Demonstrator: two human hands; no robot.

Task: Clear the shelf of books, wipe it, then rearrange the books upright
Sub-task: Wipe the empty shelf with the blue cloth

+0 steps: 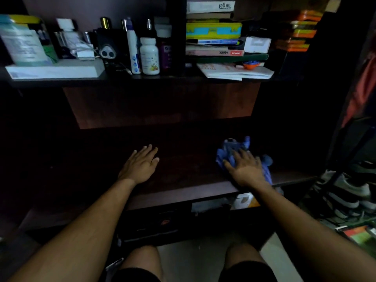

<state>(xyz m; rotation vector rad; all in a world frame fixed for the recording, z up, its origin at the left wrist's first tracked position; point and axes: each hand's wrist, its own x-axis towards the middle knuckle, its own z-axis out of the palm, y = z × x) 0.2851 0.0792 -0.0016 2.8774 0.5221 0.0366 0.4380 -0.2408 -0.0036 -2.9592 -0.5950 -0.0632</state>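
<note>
The dark wooden shelf (183, 165) in front of me holds no books. My left hand (140, 164) lies flat on its middle, palm down, fingers apart, holding nothing. My right hand (245, 168) presses flat on a crumpled blue cloth (234, 147) at the right part of the shelf, fingers spread over it. A stack of books (213, 35) lies flat on the upper shelf at the right, above an open white booklet (234, 72).
Bottles and boxes (149, 55) crowd the upper shelf at the left. Shoes (350, 192) sit on a rack at the right, with books (358, 235) on the floor below. My bare knees (142, 259) are at the bottom, near the lower compartment (213, 206).
</note>
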